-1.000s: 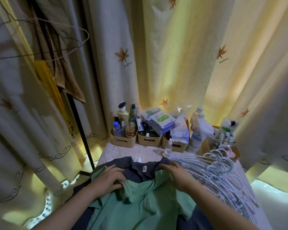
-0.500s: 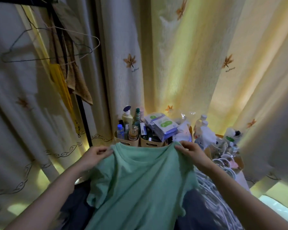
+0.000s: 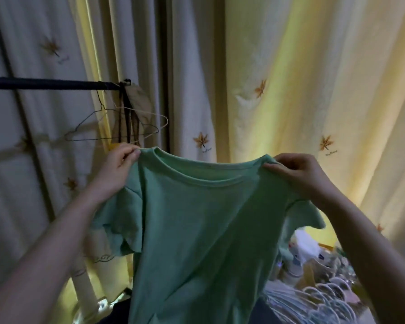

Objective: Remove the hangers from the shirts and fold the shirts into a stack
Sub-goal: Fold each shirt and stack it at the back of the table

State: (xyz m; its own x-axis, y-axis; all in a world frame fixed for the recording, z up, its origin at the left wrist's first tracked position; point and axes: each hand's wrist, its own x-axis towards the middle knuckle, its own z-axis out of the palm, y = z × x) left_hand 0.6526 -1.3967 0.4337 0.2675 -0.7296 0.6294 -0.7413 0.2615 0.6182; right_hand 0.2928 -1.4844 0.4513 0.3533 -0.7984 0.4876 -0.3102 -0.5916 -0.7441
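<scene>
Left hand (image 3: 117, 167) and right hand (image 3: 295, 171) each pinch shoulder of green shirt (image 3: 197, 230), hanging between them (no hanger visible). Folding step likely; next, lay flat below hands.

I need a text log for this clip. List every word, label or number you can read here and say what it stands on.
Nothing here can be read.
Curtain: a small line of script under each leaf, too blurred to read.
Bottle at lower right: label blurred, unreadable.
Green shirt: no print or tag showing.
</scene>
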